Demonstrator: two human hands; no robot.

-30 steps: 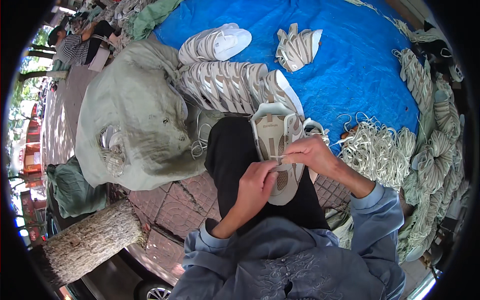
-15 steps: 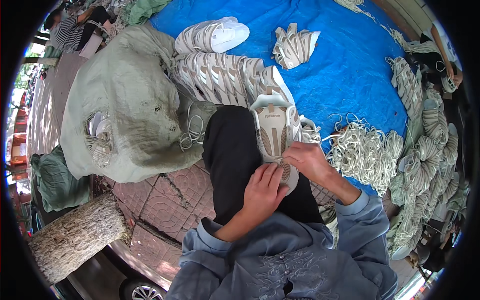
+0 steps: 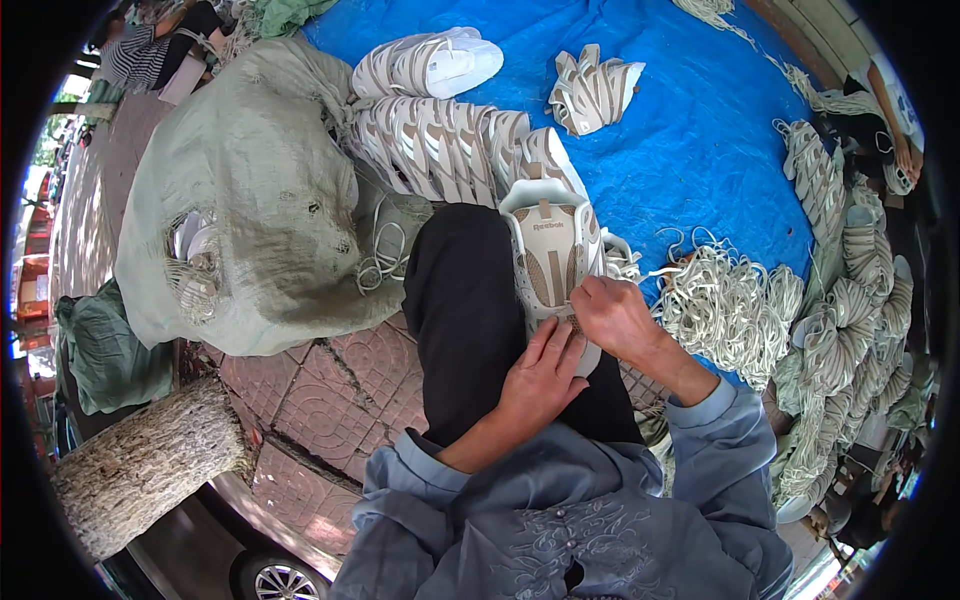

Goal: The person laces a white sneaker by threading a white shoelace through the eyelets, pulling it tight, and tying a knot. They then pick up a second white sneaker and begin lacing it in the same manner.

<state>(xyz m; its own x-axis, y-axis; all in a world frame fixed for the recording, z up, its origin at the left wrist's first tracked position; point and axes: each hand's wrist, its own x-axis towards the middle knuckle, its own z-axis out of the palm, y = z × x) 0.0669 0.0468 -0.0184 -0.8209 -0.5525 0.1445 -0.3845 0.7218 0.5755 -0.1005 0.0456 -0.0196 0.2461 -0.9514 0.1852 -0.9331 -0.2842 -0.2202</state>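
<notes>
A beige and white sneaker upper (image 3: 548, 250) rests along my thigh, its open collar pointing away from me and its toe toward me. My left hand (image 3: 545, 367) lies over the toe end, fingers stretched out and pressing on it. On the right edge of the sneaker, by the eyelets, my right hand (image 3: 613, 315) is closed with fingertips pinched. Whatever sits between those fingertips is too small or hidden to make out; no lace shows clearly on this sneaker.
A pile of white shoelaces (image 3: 735, 310) lies right on a blue tarp (image 3: 690, 130). Stacked sneaker uppers (image 3: 440, 150) stand beyond my knee, beside a big grey-green sack (image 3: 250, 200). Bundles of uppers (image 3: 855, 310) line the far right. A tree trunk (image 3: 150, 470) is at lower left. Other people sit at both upper edges.
My right hand has shifted slightly up along the sneaker's right edge, its fingers more curled. My left hand has slid a little to the right over the toe.
</notes>
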